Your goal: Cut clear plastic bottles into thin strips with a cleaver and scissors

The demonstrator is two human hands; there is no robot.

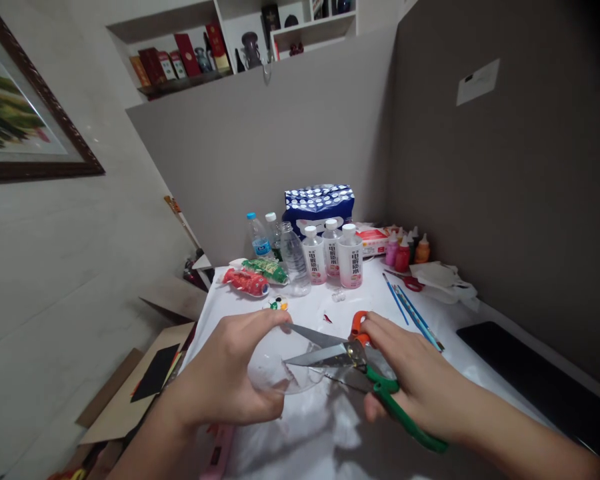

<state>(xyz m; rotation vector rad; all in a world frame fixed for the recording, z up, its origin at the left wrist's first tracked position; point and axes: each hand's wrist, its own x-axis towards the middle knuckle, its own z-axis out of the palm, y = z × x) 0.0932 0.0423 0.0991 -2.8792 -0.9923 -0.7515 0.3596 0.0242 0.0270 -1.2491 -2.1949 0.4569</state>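
My left hand [225, 370] is closed around a clear cut piece of plastic bottle [266, 363], its round open edge facing right. A pair of scissors [354, 353] with one orange and one green handle is in my right hand [420, 373], fingers and thumb at the handles. The two blades stand apart, pointing left across the plastic piece, and the upper tip reaches close to my left thumb. Whether the blades touch the plastic edge is hard to tell. Beyond my hands, a small clear plastic scrap [338, 295] lies on the white tablecloth [330, 433].
Behind are three pink-labelled bottles [351, 260], an uncapped clear bottle [294, 260], and red [247, 281] and green fish-shaped items [267, 269]. On the right lie paintbrushes [415, 310], red-handled scissors [405, 280], paint bottles [403, 255] and a black flat object [540, 380]. Grey panels [280, 147] enclose the back.
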